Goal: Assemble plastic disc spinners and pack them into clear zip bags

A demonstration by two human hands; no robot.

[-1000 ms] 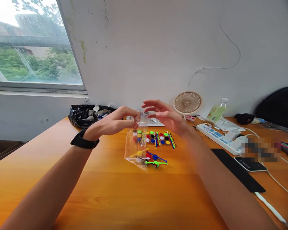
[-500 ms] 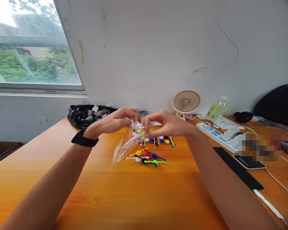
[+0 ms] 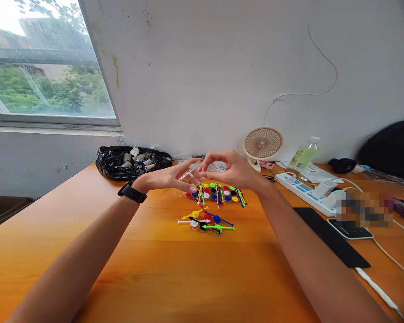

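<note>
Far left, a window [image 3: 47, 76] set in the wall, foliage outside; below it, the rim of a brown box [image 3: 6, 207]. At the table's back edge, a black plastic bag [image 3: 109, 163], mouth open, grey and white bits inside. Next your left hand [image 3: 166, 177], black band [image 3: 132, 193] on the wrist: thumb spread away from the fingers, film in the gap; cannot tell whether they grip it. The clear plastic bag [image 3: 192, 174] is bunched between your two hands, up off the table [image 3: 175, 278]. Below and nearer you, a loose cluster of arrow spinners [image 3: 218, 228], yellow, white, black, red, blue and green, arrows lying across round discs. Behind it, coloured discs [image 3: 226, 194] in small blocks, with bundles of arrows [image 3: 241, 197] alongside. Your right hand [image 3: 234, 170] has thumb and fingertips drawn narrow, pinching the film. Rightward: a beige fan [image 3: 262, 143] by the wall, a bottle [image 3: 303, 157] with a green label, a white power strip [image 3: 305, 194] bearing plugs, a black mat [image 3: 331, 237] and a white-edged device [image 3: 350, 229] just beside it.
</note>
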